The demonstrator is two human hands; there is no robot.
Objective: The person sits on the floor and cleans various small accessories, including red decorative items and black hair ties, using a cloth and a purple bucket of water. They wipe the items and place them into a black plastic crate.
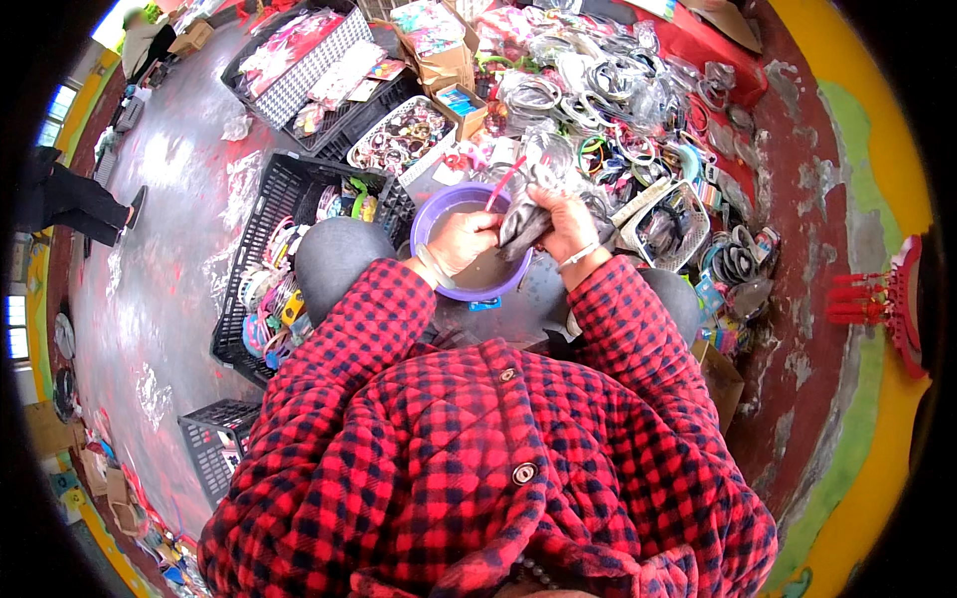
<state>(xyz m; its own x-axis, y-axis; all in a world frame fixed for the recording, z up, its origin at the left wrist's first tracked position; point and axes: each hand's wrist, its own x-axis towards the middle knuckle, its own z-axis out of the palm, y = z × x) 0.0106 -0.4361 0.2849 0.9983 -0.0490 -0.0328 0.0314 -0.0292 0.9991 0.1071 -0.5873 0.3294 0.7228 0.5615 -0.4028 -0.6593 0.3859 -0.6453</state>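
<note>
At the purple round plastic basin point(488, 292), my left hand point(464, 242) pinches a thin red strip point(506, 181), probably light and bendy; over its right side, dark grey crumpled cloth point(520, 225), likely soft, limp, best gripped where bunched, sits in my right hand's point(570, 223) grasp.

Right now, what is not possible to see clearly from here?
All in the head view:
Inside the left hand: hidden by its curled fingers.
Bottom of the purple basin: hidden by murky water.
Far side of the dark grey bundle: turned away.
Standing person: upper body cut off by dark rim.
Trinkets in white basket: too small.
</note>
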